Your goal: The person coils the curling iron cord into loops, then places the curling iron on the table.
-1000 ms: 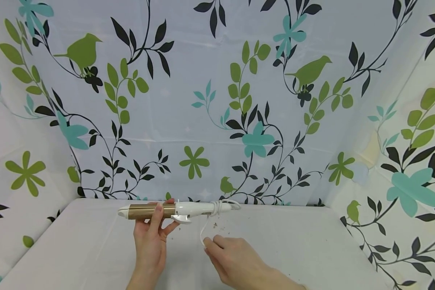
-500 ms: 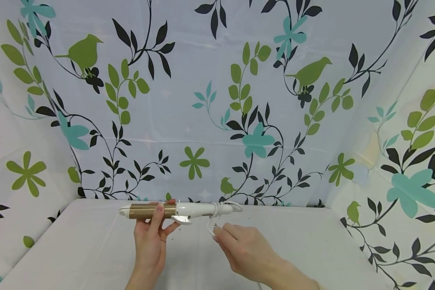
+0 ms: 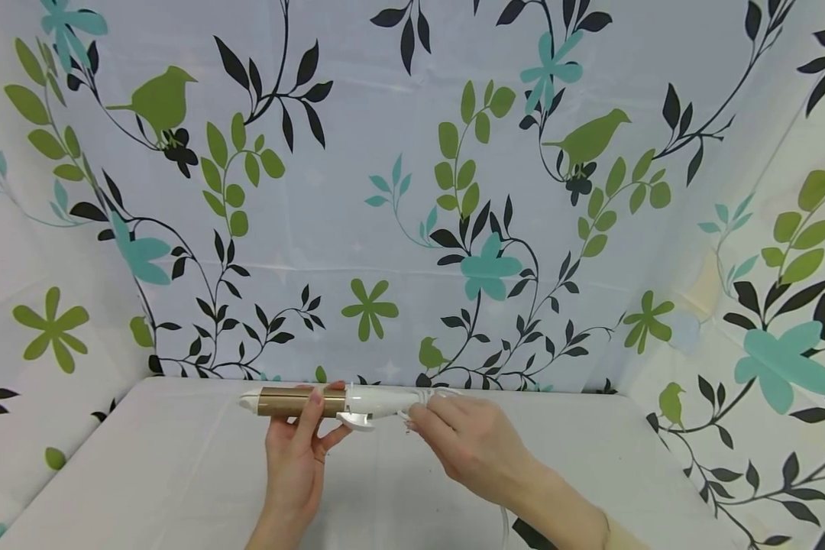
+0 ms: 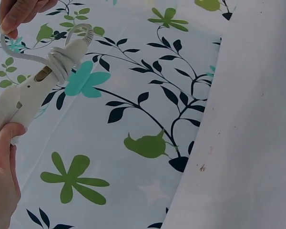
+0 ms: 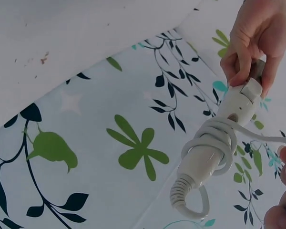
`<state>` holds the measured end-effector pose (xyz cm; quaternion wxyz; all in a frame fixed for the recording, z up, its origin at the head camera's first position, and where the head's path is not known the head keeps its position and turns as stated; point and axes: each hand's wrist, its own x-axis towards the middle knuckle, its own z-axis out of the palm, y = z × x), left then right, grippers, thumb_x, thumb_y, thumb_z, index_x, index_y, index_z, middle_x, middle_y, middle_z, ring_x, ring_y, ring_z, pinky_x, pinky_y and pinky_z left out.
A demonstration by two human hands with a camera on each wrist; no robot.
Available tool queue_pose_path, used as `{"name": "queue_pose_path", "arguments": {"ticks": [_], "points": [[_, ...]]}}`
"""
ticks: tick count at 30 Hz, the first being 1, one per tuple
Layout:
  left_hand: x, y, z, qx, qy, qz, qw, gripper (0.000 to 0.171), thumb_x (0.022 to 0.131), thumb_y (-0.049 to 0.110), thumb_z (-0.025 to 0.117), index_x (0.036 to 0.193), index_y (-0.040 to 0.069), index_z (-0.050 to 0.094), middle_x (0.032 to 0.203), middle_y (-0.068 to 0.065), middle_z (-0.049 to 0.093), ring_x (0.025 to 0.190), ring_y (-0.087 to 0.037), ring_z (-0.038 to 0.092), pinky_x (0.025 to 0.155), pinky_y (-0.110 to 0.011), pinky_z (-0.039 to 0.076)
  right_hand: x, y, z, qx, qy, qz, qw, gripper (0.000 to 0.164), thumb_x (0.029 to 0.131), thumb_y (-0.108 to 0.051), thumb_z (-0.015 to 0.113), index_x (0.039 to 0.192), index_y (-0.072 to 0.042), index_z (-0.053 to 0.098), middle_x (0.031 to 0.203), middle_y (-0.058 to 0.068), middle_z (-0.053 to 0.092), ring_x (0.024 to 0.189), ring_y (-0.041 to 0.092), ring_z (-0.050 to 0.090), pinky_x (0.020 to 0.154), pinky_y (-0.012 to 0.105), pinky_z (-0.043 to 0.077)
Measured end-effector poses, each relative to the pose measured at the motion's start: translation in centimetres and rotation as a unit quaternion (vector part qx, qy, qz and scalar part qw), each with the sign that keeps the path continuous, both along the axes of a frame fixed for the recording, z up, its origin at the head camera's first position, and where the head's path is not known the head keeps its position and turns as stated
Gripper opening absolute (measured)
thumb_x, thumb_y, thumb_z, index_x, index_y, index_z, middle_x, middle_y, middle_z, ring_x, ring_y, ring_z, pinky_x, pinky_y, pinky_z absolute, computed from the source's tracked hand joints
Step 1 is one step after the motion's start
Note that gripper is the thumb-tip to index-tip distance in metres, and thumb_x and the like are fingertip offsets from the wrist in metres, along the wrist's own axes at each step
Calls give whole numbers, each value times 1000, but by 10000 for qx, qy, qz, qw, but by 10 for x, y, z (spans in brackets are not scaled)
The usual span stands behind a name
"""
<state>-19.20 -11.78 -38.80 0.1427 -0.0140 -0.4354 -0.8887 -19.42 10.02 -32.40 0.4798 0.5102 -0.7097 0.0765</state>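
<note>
A curling iron point(image 3: 378, 400) with a gold barrel and white handle lies level above the table in the head view. My left hand point(image 3: 296, 451) grips it round the barrel, thumb across the front. White power cord point(image 5: 210, 143) is coiled several times round the handle, as the right wrist view shows; a loop bends back from the handle's end. My right hand point(image 3: 474, 447) pinches the cord beside the handle, and a strand runs taut from the coils to those fingers point(image 4: 19, 16) in the left wrist view. More cord hangs below the right forearm.
The white table point(image 3: 199, 473) lies beneath, with small brown specks on it. Patterned cloth point(image 3: 399, 191) with leaves, birds and flowers walls the back and both sides. A dark piece point(image 3: 532, 533) shows at the bottom edge beside the right forearm.
My right hand has moved up and right with the cord, from below the handle to right beside it. The curling iron and my left hand have shifted slightly right.
</note>
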Motion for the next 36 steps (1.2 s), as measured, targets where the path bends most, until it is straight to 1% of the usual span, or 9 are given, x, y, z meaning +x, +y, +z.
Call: {"name": "queue_pose_path", "arguments": {"ticks": [4, 9, 17, 21, 24, 27, 31, 33, 36], "points": [[0, 1, 0, -29, 20, -1, 10000, 32, 98, 17, 51, 121, 3, 34, 114, -12, 60, 110, -25, 60, 81, -45, 55, -6, 6, 4, -166, -7, -227, 9996, 19, 98, -19, 49, 91, -8, 63, 72, -4, 54, 54, 7, 48, 44, 12, 42], [0, 1, 0, -148, -130, 75, 9998, 33, 97, 21, 52, 122, 8, 35, 116, -12, 59, 109, -23, 61, 81, -45, 55, -14, 13, 9, -197, -164, -343, 9991, 16, 97, -19, 51, 91, -10, 63, 73, -5, 54, 53, 7, 48, 41, 10, 38], [0, 0, -1, -236, -198, 19, 9995, 33, 97, 23, 52, 121, 8, 36, 113, -9, 62, 107, -21, 62, 80, -43, 56, -24, 25, 15, -285, -734, -402, 9961, 16, 93, -24, 60, 86, -9, 63, 71, -4, 53, 54, 6, 50, 45, 11, 45], [1, -1, -2, -285, -250, -4, 9993, 32, 98, 23, 51, 121, 8, 35, 112, -8, 62, 106, -21, 63, 80, -42, 57, -28, 31, 16, -329, -780, -526, 9950, 19, 89, -29, 64, 80, -12, 59, 65, -7, 49, 48, 4, 45, 41, 7, 36], [1, -2, -2, -310, -255, 9, 9992, 35, 98, 24, 52, 122, 6, 34, 112, -9, 63, 105, -21, 63, 80, -42, 57, -32, 34, 14, -357, -816, -511, 9947, 17, 85, -27, 68, 79, -13, 61, 62, -7, 44, 44, 2, 41, 39, 6, 29], [1, -2, -2, -317, -263, 17, 9991, 38, 97, 26, 52, 123, 4, 34, 111, -8, 64, 104, -21, 63, 80, -42, 57, -35, 36, 12, -364, -1043, -434, 9929, 13, 87, -26, 67, 83, -13, 65, 64, -7, 44, 47, 3, 39, 41, 6, 30], [0, -3, -2, -305, -288, -20, 9991, 41, 98, 26, 51, 125, 2, 32, 110, -7, 65, 103, -20, 64, 80, -41, 57, -36, 37, 10, -268, -1421, -423, 9886, 22, 96, -28, 53, 94, -11, 67, 71, -5, 45, 54, 5, 39, 45, 7, 33], [0, -3, -3, -266, -319, -12, 9991, 41, 98, 26, 51, 126, 2, 32, 110, -7, 65, 103, -20, 63, 80, -41, 57, -37, 37, 11, -191, -1538, -460, 9869, 23, 98, -26, 50, 99, -10, 67, 73, -5, 45, 55, 6, 38, 46, 9, 33], [0, -4, -3, -216, -350, 33, 9991, 42, 98, 26, 51, 127, 2, 32, 110, -8, 65, 103, -20, 63, 80, -41, 57, -38, 38, 12, -80, -1625, -544, 9852, 14, 96, -17, 54, 102, -10, 64, 75, -4, 45, 55, 7, 37, 46, 9, 32]]}}
